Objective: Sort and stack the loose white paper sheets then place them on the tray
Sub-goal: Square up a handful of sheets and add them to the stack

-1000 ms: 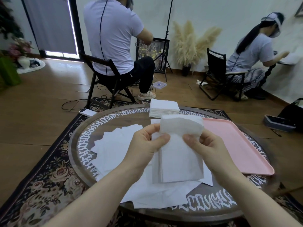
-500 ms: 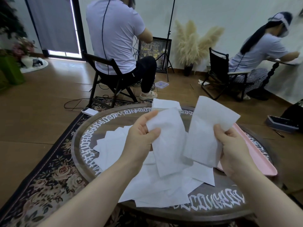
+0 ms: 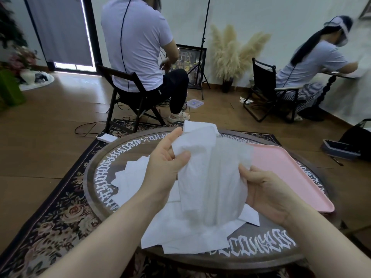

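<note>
left hand: pinches held sheets near their top | right hand: grips their right edge | loose sheets: on worktop under both hands | pink tray: right of right hand

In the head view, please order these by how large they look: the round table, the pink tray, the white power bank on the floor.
1. round table
2. pink tray
3. white power bank, farther from the camera, though clearly smallest.

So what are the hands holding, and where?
Both hold white paper sheets above the round table: left hand pinches the upper left edge, right hand grips the right edge.
</note>
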